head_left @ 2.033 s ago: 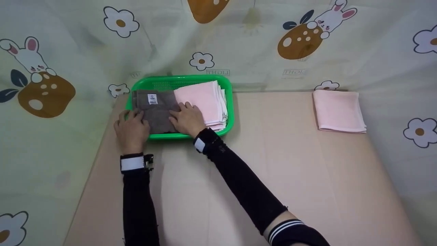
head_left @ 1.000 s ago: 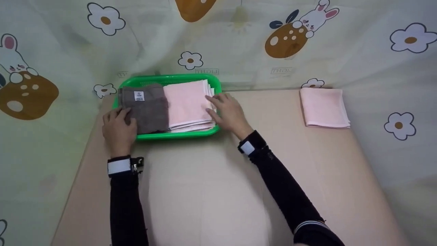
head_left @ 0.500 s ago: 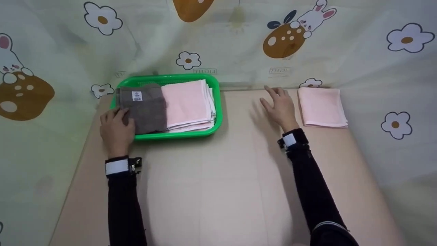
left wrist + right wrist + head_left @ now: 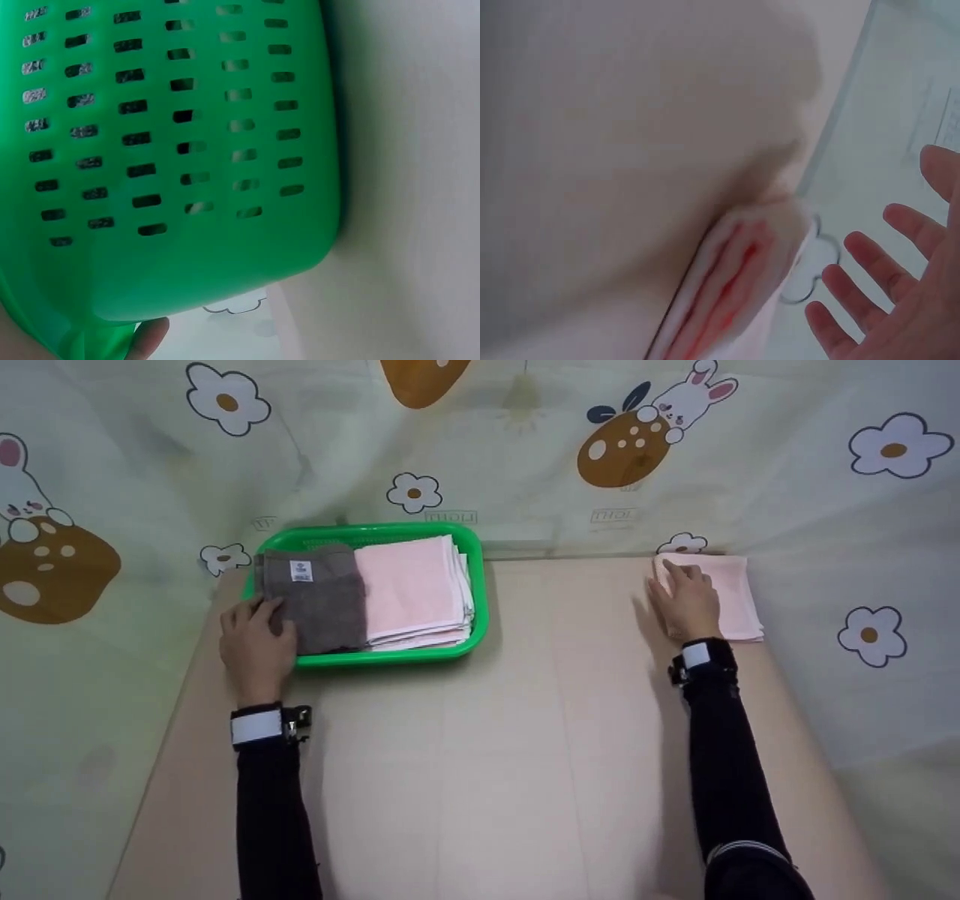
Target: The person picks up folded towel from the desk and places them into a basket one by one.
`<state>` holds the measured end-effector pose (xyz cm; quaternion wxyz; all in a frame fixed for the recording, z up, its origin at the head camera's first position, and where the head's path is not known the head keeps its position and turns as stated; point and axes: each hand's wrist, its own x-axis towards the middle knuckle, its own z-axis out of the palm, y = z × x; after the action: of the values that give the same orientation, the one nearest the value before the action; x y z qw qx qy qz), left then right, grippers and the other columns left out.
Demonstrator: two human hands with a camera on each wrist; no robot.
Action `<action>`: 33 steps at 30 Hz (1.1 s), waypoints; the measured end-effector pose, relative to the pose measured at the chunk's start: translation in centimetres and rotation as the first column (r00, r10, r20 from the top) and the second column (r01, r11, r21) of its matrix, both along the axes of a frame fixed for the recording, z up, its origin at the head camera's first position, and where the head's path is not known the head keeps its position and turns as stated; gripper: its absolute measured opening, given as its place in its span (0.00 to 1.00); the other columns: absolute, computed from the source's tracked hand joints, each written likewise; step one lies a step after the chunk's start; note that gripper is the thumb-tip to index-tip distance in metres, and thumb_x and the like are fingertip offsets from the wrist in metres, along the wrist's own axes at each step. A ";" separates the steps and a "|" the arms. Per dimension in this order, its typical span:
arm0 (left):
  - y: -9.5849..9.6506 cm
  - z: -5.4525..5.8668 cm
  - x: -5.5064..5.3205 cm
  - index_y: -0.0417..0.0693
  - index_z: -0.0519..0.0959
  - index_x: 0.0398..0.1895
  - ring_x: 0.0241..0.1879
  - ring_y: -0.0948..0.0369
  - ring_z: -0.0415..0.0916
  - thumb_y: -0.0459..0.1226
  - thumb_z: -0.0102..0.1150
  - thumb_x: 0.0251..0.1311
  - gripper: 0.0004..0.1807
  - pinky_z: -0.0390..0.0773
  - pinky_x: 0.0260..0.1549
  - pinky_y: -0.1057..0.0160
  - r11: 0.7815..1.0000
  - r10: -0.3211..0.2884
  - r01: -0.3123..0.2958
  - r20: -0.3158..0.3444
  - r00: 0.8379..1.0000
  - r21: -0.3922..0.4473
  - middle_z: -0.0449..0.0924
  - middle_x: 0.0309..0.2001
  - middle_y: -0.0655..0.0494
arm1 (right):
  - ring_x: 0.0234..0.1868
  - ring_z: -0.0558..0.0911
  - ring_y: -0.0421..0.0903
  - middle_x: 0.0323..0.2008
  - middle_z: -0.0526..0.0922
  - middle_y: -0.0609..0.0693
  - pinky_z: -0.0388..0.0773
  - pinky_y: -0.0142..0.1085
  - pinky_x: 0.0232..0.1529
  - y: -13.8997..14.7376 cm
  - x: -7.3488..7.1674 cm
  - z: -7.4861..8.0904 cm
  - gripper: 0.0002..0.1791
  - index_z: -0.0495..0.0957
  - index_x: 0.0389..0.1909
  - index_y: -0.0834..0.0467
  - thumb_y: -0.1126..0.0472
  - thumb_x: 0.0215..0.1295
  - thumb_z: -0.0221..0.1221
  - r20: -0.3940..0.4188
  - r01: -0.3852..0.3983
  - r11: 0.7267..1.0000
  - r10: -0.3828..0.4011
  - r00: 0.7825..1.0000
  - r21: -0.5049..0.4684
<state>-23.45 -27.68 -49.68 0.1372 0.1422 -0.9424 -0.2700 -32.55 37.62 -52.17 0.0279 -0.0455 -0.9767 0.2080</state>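
Note:
My left hand (image 4: 259, 652) grips the front left corner of a green plastic basket (image 4: 397, 658); in the left wrist view a fingertip (image 4: 152, 336) shows past the basket's rim. Inside the basket, a folded grey towel (image 4: 324, 611) with a white label lies on the left, beside a stack of folded pink towels (image 4: 409, 585) with white edges. My right hand (image 4: 688, 604) is over the left part of a single folded pink towel (image 4: 739, 592). In the right wrist view its fingers are spread and fairly straight, apart from the towel's folded edge (image 4: 731, 285).
The basket and the single towel lie along the back of a beige tabletop (image 4: 510, 780). A pale curtain (image 4: 525, 465) printed with rabbits and flowers hangs behind the table and along both sides.
My right hand has left the grey towel in the basket and moved right, to above the single pink towel. The left hand has stayed at the basket's corner. The view has shifted slightly.

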 end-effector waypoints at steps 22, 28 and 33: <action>-0.2 -0.2 0.0 0.47 0.75 0.71 0.77 0.43 0.54 0.43 0.49 0.74 0.25 0.59 0.71 0.34 1.000 0.009 -0.009 0.023 1.000 -0.006 0.64 0.77 0.45 | 0.79 0.43 0.75 0.81 0.43 0.71 0.44 0.68 0.76 4.6 0.7 -0.4 0.36 0.48 0.82 0.61 0.48 0.82 0.39 0.349 -0.063 0.997 0.045 0.936 0.042; -0.1 -0.1 0.0 0.48 0.74 0.72 0.77 0.43 0.54 0.42 0.50 0.74 0.25 0.59 0.70 0.33 1.000 0.009 -0.009 0.030 1.000 -0.005 0.63 0.77 0.45 | 0.77 0.46 0.78 0.80 0.46 0.72 0.50 0.71 0.73 2.8 0.7 -0.1 0.36 0.51 0.81 0.61 0.48 0.81 0.40 0.341 -0.089 0.992 0.054 0.939 0.088; -0.2 -0.3 0.0 0.46 0.76 0.70 0.77 0.43 0.54 0.42 0.49 0.73 0.25 0.60 0.70 0.33 1.000 0.008 -0.008 0.012 1.000 -0.009 0.64 0.76 0.44 | 0.74 0.52 0.78 0.79 0.51 0.71 0.57 0.72 0.70 0.4 0.3 -0.3 0.35 0.54 0.81 0.59 0.47 0.79 0.41 0.329 -0.103 0.984 0.051 0.943 0.144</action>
<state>-23.44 -27.85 -49.94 0.1334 0.1471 -0.9438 -0.2643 -32.20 38.00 -52.43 -0.1376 -0.0385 -0.9824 0.1202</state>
